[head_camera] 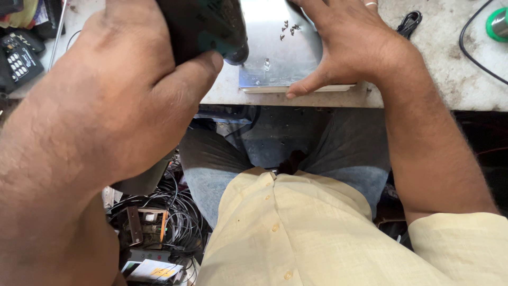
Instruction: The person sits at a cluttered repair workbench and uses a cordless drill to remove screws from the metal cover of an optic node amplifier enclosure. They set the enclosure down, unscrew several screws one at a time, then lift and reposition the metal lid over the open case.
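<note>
Left hand (121,79) close to the camera, fingers (198,71) wrapped tight around a dark teal power driver (211,29); its nose points down at a flat grey metal plate (275,47) lying at the near edge of the pale, scuffed bench (444,79). Right hand (349,45) presses flat on the plate, fingers spread, thumb along the plate's front edge, clamped on nothing. Small loose screws (288,29) sit in a cluster on the plate, probably five or six. A black clip (408,22) lies just beside the right hand. Tangled black cables (177,212) on the floor below.
</note>
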